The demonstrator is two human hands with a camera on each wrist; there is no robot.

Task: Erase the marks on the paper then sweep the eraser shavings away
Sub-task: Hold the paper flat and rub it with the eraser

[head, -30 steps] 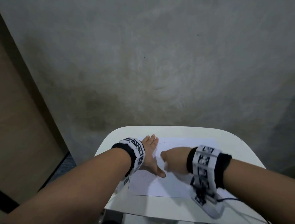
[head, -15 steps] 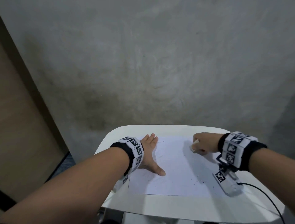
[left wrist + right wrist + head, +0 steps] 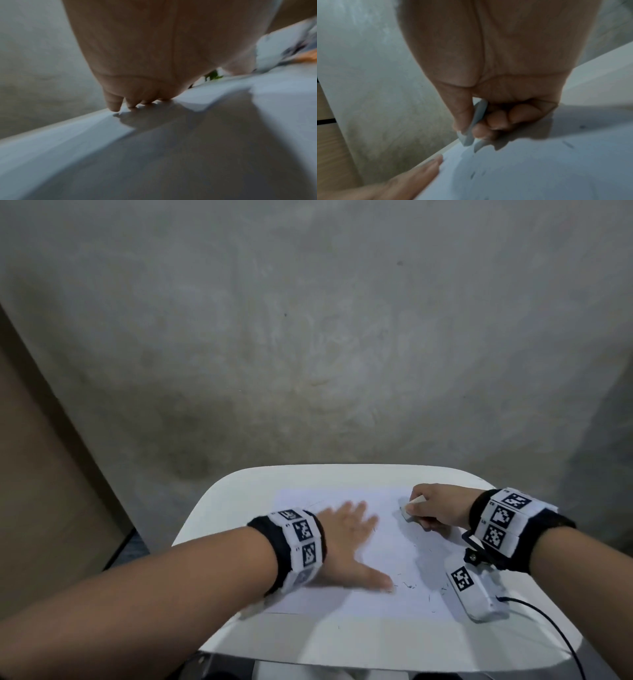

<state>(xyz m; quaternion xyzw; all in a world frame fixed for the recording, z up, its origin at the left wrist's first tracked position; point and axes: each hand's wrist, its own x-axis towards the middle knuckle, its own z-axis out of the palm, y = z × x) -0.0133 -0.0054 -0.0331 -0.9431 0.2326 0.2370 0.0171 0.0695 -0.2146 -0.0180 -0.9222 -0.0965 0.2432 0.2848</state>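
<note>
A white sheet of paper lies on a small white table. My left hand lies flat on the paper's left half, fingers straight and spread, thumb out toward the near side; the left wrist view shows its fingertips on the surface. My right hand sits at the paper's far right corner and pinches a white eraser between thumb and fingers, the eraser tip close to the sheet. Dark eraser shavings lie scattered over the paper's near right part.
A grey concrete wall rises behind the table. A wooden panel stands at the left. A black cable runs off the right wrist camera over the table's near right corner. The table's rounded edges are close around the paper.
My right hand with the eraser went from the paper's middle to its far right corner. My left hand slid right, toward the middle of the sheet, still flat.
</note>
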